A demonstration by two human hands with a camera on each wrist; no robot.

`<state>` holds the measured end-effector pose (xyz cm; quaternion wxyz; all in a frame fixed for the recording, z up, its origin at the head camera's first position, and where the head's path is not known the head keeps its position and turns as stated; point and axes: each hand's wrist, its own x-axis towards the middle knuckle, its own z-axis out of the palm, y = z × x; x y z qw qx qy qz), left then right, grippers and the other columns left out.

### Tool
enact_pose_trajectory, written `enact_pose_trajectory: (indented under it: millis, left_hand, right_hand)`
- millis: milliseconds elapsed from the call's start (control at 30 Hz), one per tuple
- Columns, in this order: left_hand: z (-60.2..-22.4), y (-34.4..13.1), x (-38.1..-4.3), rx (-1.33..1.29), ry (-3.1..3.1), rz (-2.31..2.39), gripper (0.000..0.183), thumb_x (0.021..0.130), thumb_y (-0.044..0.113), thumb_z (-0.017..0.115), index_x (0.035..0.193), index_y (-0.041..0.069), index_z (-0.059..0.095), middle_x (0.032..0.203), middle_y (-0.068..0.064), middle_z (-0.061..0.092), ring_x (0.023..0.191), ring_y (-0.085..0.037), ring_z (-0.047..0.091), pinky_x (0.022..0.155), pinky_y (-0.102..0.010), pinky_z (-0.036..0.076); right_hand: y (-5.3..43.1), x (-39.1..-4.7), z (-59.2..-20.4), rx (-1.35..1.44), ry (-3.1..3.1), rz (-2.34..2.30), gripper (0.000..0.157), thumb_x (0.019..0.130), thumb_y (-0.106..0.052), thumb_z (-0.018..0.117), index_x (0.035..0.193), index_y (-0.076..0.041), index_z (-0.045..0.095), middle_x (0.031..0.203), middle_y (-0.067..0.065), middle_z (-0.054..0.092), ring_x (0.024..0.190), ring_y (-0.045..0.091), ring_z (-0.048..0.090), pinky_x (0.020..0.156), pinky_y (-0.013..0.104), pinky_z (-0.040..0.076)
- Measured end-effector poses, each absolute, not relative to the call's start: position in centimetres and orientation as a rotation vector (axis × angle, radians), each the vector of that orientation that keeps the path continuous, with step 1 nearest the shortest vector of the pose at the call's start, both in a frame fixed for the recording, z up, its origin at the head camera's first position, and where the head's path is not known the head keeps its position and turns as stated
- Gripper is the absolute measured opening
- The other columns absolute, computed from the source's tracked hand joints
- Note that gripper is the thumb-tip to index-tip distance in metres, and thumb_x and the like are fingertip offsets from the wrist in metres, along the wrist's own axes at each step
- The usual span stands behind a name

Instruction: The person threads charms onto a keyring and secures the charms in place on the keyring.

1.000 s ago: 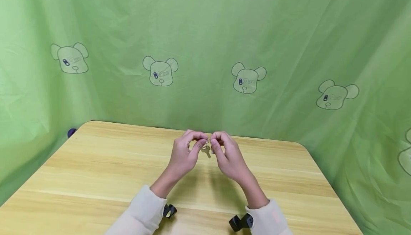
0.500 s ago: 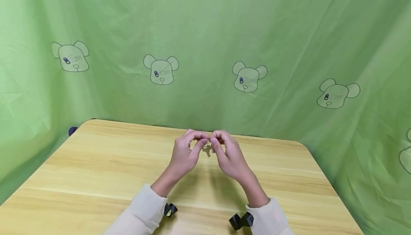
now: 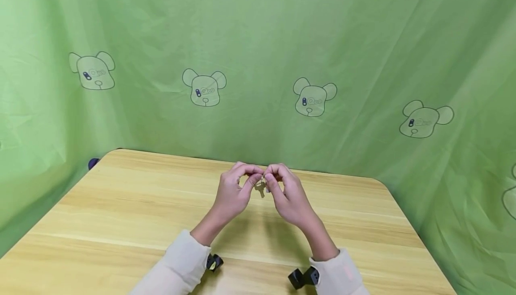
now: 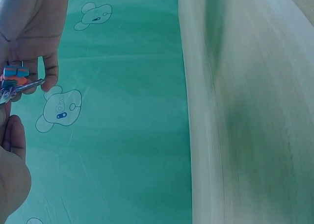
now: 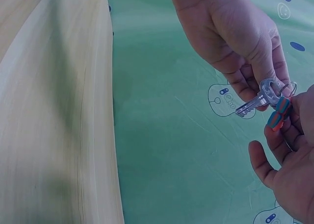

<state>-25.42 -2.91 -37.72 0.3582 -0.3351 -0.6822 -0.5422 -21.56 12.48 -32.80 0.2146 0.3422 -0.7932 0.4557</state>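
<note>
A metal key (image 3: 261,190) hangs between both hands, low over the far part of the table. In the right wrist view the key (image 5: 252,105) is silver and joined to a thin key ring (image 5: 293,88). Beside the ring is a small blue-and-orange charm (image 5: 279,113). My left hand (image 3: 233,196) pinches at the ring and key top between thumb and curled forefinger. My right hand (image 3: 291,199) pinches close by from the other side, the charm by its fingers. Fingertips hide exactly which part each holds. The charm (image 4: 18,73) also shows in the left wrist view.
The light wooden table (image 3: 121,205) spreads beneath both hands. A green curtain (image 3: 258,31) printed with bear heads hangs behind and at the sides. Black wrist devices (image 3: 296,279) sit by the cream sleeves (image 3: 177,263). A purple round thing (image 3: 92,164) shows beyond the far-left table corner.
Both hands stay nearly in place at the key ring, their fingertips drawing slightly closer together. The key's hang has shifted a little. The head view has moved slightly.
</note>
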Motion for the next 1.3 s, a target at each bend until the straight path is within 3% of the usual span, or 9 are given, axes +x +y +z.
enact_pose_trajectory:
  millis: [733,967,1300]
  left_hand:
    - [-37.5,-3.3,-25.6,-0.904,-1.783,-1.323,0.009,0.09,0.011,0.065,0.096,0.006,0.069,0.086,-0.001,0.066,0.082,-0.013,0.059,0.072,-0.027,0.052]
    - [-37.8,-3.5,-26.0,-0.911,-1.784,-1.298,0.009,0.09,0.011,0.066,0.097,0.007,0.069,0.085,-0.001,0.067,0.081,-0.013,0.058,0.07,-0.031,0.053]
    - [-37.7,-3.5,-26.0,-0.932,-1.776,-1.279,0.008,0.09,0.008,0.065,0.097,0.005,0.069,0.086,-0.002,0.067,0.082,-0.014,0.059,0.07,-0.032,0.053]
  right_hand:
    - [12.7,-21.7,-32.6,0.96,-2.251,1.216,0.005,0.096,0.002,0.048,0.096,0.002,0.052,0.08,0.01,0.053,0.073,0.02,0.054,0.068,0.027,0.045]
    - [12.6,-21.8,-32.8,0.98,-2.231,1.212,0.004,0.095,0.005,0.049,0.095,0.003,0.052,0.079,0.01,0.052,0.074,0.021,0.053,0.068,0.033,0.046]
    - [13.8,-24.2,-35.2,1.001,-2.215,1.125,0.006,0.096,-0.004,0.053,0.1,-0.007,0.055,0.082,-0.002,0.053,0.078,0.014,0.053,0.07,0.03,0.046]
